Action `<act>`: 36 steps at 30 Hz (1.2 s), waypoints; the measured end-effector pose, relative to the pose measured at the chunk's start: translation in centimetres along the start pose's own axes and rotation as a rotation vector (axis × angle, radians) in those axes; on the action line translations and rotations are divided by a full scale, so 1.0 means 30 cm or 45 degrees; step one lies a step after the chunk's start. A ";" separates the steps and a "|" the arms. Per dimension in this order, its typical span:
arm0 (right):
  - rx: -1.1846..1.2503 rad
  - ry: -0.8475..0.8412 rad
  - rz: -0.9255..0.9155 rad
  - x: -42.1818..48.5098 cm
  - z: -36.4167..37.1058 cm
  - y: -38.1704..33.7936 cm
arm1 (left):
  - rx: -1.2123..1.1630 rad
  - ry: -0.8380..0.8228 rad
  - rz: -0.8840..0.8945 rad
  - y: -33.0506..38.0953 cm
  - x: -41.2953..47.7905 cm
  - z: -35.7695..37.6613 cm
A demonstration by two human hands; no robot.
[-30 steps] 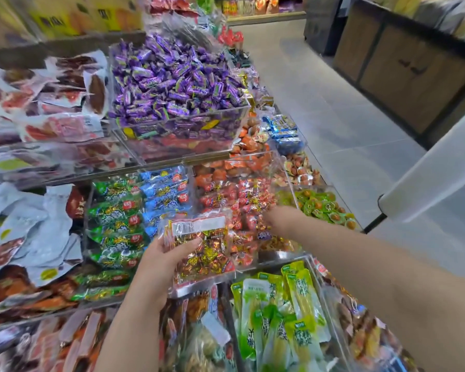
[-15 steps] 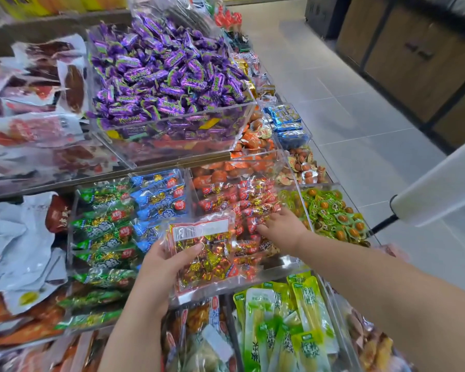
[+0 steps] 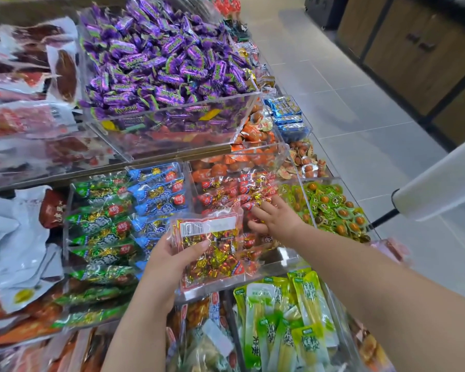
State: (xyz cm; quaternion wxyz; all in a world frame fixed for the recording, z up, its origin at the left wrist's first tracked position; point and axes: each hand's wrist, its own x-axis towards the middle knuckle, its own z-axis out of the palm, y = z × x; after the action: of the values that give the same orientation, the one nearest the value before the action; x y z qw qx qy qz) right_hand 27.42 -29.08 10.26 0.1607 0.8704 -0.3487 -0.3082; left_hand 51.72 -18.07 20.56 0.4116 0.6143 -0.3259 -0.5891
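Note:
My left hand [image 3: 169, 259] grips a clear red-edged snack pack [image 3: 212, 251] filled with red and gold wrapped pieces, thumb laid across its front, just above the bin's near edge. My right hand [image 3: 273, 217] reaches into the clear bin of red snack packs [image 3: 234, 189], fingers spread and resting on the packs there. Nothing is visibly held in the right hand.
A clear bin of purple candies [image 3: 159, 65] stands on the upper shelf. Green and blue packs [image 3: 105, 224] fill the bin to the left, green egg packs [image 3: 330, 208] the one to the right, yellow-green packs [image 3: 285, 318] below. A white bag roll [image 3: 440, 181] juts in at right over the tiled aisle.
My right hand has drawn back toward me across the red packs and its fingers have spread. The left hand and its pack sit slightly lower in view. The camera tilted down.

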 end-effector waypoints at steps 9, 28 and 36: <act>0.099 -0.092 -0.028 -0.058 -0.008 0.033 | -0.023 -0.001 -0.032 0.000 0.004 0.016; 1.509 -0.525 0.827 -0.080 -0.054 -0.059 | -0.020 -0.054 -0.036 -0.006 -0.013 -0.003; 1.601 -0.421 0.817 -0.083 -0.011 -0.060 | -0.114 -0.112 -0.057 -0.022 0.007 0.025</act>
State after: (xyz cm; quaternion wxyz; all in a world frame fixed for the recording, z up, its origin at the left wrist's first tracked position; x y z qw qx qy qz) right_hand 27.15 -26.04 10.67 -0.3425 0.5951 -0.7179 -0.1149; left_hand 50.94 -18.05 19.91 0.4105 0.5760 -0.3031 -0.6386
